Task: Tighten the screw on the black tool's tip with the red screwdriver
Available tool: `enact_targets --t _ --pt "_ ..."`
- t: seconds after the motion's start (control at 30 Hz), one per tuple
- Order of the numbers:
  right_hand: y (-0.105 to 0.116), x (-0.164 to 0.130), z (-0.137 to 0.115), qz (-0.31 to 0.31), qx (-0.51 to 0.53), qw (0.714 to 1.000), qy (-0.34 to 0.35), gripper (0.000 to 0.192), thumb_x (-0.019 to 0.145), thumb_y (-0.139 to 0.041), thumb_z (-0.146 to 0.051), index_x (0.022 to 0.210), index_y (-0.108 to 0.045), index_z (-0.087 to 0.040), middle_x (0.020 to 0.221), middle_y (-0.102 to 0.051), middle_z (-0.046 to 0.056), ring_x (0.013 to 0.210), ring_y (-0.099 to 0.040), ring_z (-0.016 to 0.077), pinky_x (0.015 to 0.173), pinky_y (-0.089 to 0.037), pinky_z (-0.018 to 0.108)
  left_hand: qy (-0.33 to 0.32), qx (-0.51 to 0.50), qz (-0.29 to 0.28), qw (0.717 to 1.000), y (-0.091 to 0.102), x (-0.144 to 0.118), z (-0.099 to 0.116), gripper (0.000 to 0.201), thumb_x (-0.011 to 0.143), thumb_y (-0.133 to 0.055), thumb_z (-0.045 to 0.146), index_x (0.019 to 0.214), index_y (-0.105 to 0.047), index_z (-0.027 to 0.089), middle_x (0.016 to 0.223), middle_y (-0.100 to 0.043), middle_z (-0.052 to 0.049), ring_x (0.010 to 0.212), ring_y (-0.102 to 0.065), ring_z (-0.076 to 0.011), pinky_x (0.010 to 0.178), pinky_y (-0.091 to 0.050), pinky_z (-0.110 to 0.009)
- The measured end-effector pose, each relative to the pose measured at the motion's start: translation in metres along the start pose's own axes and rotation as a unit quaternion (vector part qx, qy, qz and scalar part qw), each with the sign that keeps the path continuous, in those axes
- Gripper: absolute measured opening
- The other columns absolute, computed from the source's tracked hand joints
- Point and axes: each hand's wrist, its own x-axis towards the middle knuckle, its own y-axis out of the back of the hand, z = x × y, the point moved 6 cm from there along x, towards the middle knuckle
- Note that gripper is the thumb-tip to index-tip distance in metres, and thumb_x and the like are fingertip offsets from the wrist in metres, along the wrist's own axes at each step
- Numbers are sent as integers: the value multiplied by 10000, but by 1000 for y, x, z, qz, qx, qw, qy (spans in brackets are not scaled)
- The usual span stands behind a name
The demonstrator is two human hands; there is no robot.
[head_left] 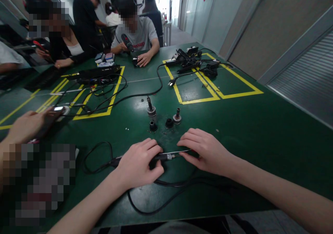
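Left hand: the person's left hand point(139, 161) is closed around a black, cylindrical, pen-shaped tool point(164, 157) with a silver metal collar.
Right hand: the right hand point(208, 150) is curved at the tool's tip end, thumb and index finger close together; whether they grip the tip I cannot tell.
Tool's place: just above the green tabletop point(247, 133), near its front edge, its thin metal tip point(177, 155) directed toward the right hand.
Pale strip: a thin, whitish strip point(173, 152) runs just behind the tool, reaching the right fingers.
Near cable: a black cable point(145, 213) curves across the table below both hands.
Small parts: beyond the hands stand a tall metal-and-black post on a round base point(151, 110), a shorter similar post point(177, 117) and two small black cone-like pieces, one on the left point(153, 126), one on the right point(169, 123).
Far right: a tangled pile of black cables and devices point(189, 59) lies across yellow tape outlines point(241, 95).
Across the table: a co-worker in a grey T-shirt point(145, 29) holds a black power tool point(127, 42).
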Motion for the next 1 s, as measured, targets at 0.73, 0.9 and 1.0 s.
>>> enact_targets --t 0.73,0.9,1.0 --pt "4 -9 4 -60 47 997 21 311 1132 -487 -165 1006 -771 -172 872 -731 75 776 -624 214 672 -462 334 5 -6 -4 1000 1 0 2 158 854 -559 186 947 -685 200 889 -671 -38 828 -643 -218 732 -532 -343" --pt "3 -10 5 -85 45 995 22 301 1127 -479 -156 1024 -760 -183 892 -721 75 798 -608 217 690 -457 337 7 -4 -8 1000 0 0 2 166 850 -565 183 964 -682 207 902 -682 -36 835 -643 -217 736 -531 -342" --pt "3 -8 5 -91 42 995 25 295 1120 -470 -137 1049 -753 -179 914 -715 78 808 -604 219 697 -455 340 7 -5 -9 1000 0 0 2 169 847 -566 185 969 -680 210 905 -684 -36 835 -643 -217 737 -530 -343"
